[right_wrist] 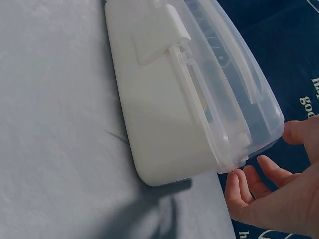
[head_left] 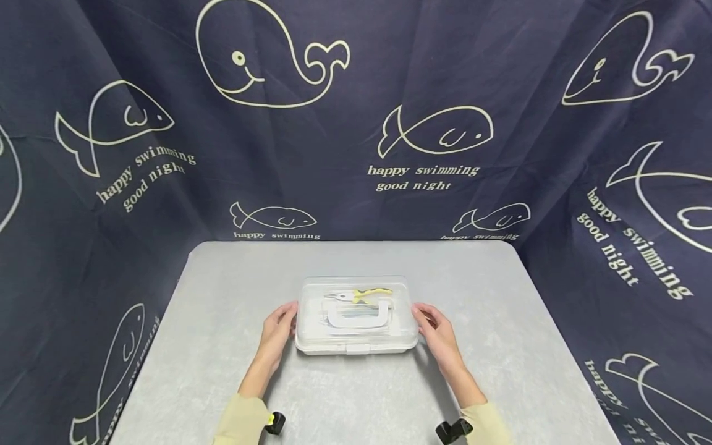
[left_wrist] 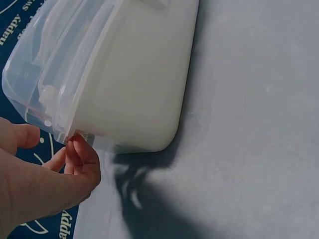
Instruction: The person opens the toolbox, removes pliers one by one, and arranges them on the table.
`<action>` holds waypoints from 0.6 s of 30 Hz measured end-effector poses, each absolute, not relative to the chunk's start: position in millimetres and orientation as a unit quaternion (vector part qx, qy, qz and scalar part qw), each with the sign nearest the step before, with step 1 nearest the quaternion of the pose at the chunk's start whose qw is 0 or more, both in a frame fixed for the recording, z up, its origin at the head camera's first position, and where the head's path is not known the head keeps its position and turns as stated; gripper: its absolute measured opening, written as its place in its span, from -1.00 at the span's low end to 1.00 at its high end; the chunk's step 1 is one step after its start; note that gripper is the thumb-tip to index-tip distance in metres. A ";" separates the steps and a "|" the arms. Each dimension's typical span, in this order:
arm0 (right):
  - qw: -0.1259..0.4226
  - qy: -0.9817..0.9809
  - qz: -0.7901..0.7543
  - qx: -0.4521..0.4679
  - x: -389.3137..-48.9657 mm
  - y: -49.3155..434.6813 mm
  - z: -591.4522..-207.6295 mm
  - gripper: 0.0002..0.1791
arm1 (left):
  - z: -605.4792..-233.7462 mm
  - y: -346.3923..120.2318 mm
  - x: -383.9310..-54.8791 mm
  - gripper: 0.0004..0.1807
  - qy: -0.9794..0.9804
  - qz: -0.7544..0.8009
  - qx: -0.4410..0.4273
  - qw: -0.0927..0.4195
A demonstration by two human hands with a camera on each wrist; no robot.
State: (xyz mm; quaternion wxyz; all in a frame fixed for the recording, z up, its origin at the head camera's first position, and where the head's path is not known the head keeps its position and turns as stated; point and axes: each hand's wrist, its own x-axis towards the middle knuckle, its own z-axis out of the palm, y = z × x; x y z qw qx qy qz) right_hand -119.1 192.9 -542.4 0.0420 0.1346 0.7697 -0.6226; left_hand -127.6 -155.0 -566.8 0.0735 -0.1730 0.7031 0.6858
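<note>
A white storage box [head_left: 356, 349] with a clear lid [left_wrist: 55, 64] and a white carry handle [head_left: 357, 320] sits in the middle of the table. Through the lid show pliers [head_left: 358, 296] with yellow-and-black grips and, under the handle, several thin items that look blurred. At the box's left end my left hand [head_left: 276, 330] holds the rim, fingers curled in under the lid's edge. My right hand [head_left: 436, 330] holds the opposite end the same way, its thumb [right_wrist: 294, 132] at the lid's side. A white latch [right_wrist: 162, 35] is on the box's front.
The grey table [head_left: 233, 272] has rounded far corners. Dark blue cloth [head_left: 345, 142] with whale and fish drawings hangs behind it and along both sides. A small black camera [head_left: 275, 423] is on the left wrist, another black device [head_left: 453, 431] on the right.
</note>
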 end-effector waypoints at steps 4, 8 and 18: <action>0.014 0.770 -0.623 0.139 -112.2 190.7 -539.1 -0.52 | -569.1 -154.5 -137.0 -0.48 0.700 0.691 -0.170 0.065; -0.007 0.767 -0.627 0.137 -104.3 189.3 -535.6 -0.54 | -569.8 -153.8 -145.6 -0.53 0.700 0.695 -0.156 0.057; -0.062 0.728 -0.661 0.169 -85.6 174.0 -538.3 -0.69 | -572.7 -153.3 -152.2 -0.53 0.714 0.683 -0.143 0.058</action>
